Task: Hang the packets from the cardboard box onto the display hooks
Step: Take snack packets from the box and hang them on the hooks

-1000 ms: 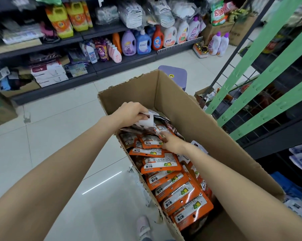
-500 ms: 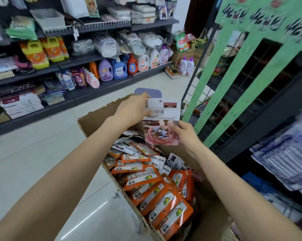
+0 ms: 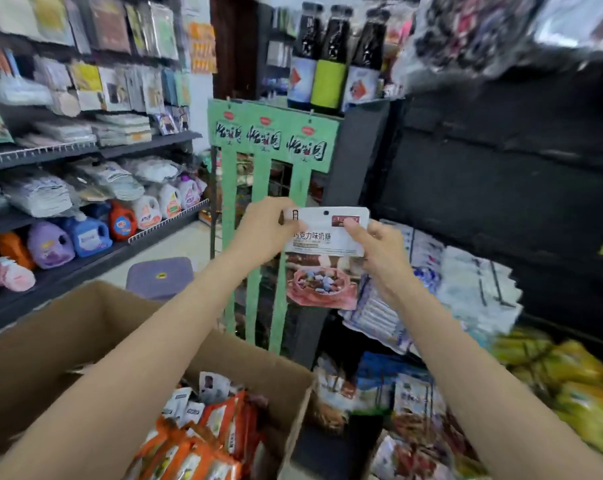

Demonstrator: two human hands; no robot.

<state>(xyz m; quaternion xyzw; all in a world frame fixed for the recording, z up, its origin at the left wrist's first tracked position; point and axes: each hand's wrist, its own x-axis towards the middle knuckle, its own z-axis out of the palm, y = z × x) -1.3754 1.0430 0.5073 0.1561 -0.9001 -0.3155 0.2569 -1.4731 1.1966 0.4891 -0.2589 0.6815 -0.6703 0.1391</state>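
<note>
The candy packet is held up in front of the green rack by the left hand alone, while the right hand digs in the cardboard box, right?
Not quite. The head view shows both hands on the candy packet: the left hand grips its top left corner and the right hand pinches its top right. It is indeed held up before the green rack, above the cardboard box.

1 second ago both hands were down in the cardboard box [image 3: 95,327] among the orange packets [image 3: 203,441]. Now the left hand [image 3: 262,230] and right hand [image 3: 379,251] pinch the top corners of 1 white packet [image 3: 324,258], raised upright well above the box, toward 12 o'clock, in front of the green rack [image 3: 269,140]. Half a second ago it sat lower, just over the box rim. The view has tilted up: the box has dropped to 7 o'clock.
</note>
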